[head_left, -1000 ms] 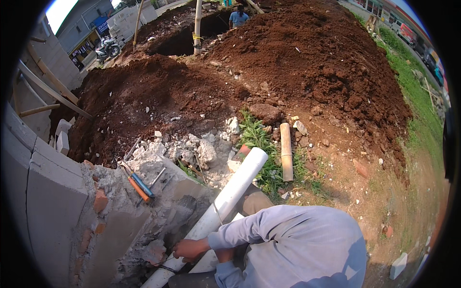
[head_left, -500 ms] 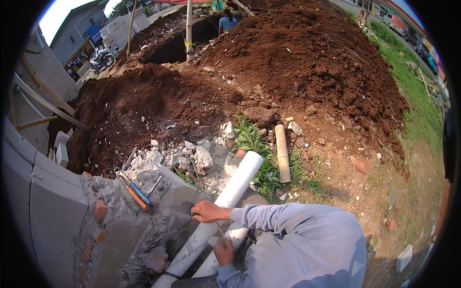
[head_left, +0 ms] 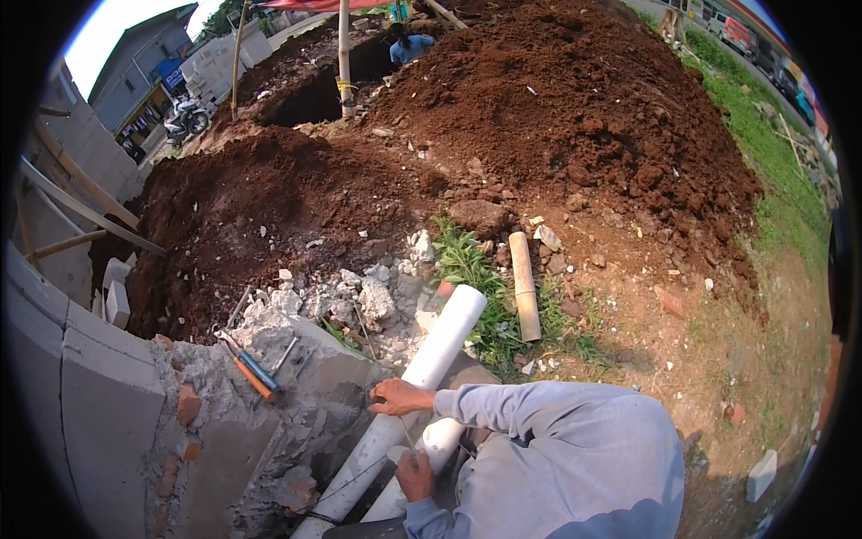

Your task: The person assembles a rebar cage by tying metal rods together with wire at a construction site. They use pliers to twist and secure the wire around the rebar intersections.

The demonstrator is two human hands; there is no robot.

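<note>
Tie (head_left: 323, 517) round white pipe (head_left: 449, 332) nr broken wall (head_left: 224, 449); if slack, pipe could roll. L hand (head_left: 415, 476) over 2nd pipe (head_left: 440, 437), R hand (head_left: 401, 397) on 1st; both grips curled, can't tell tightness or what's held. Beyond: rubble (head_left: 377, 301), bamboo (head_left: 525, 292).

Pliers (head_left: 259, 370) on wall (head_left: 215, 449), L of 2 pipes (head_left: 429, 359); bamboo (head_left: 524, 287) R.

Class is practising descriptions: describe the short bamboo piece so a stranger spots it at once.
Find the mound of red-brown soil, then the leafy green clump below it. Along its right side lies the bamboo piece. Its tan colour and ringed joint set it apart from the smooth white pipe nearby.
</note>
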